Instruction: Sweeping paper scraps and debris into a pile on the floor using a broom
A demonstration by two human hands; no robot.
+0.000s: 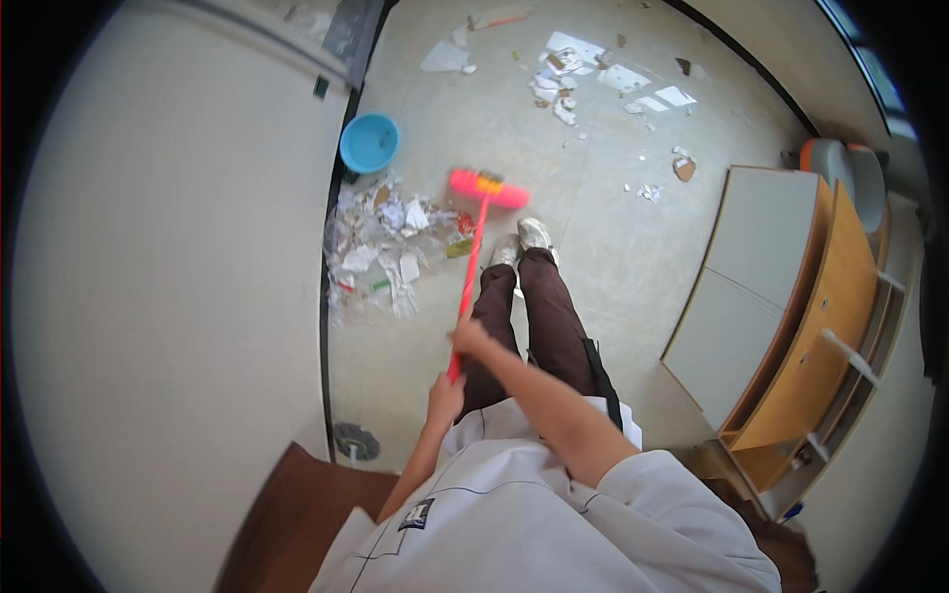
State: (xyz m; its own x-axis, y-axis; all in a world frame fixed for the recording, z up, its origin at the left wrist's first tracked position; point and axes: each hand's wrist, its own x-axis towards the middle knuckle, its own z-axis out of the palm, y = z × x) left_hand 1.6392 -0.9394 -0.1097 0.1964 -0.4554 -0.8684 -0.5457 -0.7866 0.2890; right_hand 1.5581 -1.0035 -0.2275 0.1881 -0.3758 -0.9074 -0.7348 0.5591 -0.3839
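Observation:
Both hands grip the pink handle of a broom (472,263). My left hand (445,398) is closed around the handle's top end, close to my body. Lower down the shaft, my right hand (470,337) is wrapped around it with the arm reaching across my front. The broom's pink and yellow head (489,188) rests at floor level just ahead of my shoes (535,235) and looks slightly blurred. Left of it lies a heap of litter (400,237), with paper scraps, clear plastic and some cardboard.
A blue plastic basin (370,143) stands by the left wall, beyond the heap. More paper scraps (552,83) lie scattered farther off. At right are a wooden cabinet (808,311) and grey-orange chairs (845,178). A grey mop head (356,442) sits near the wall at lower left.

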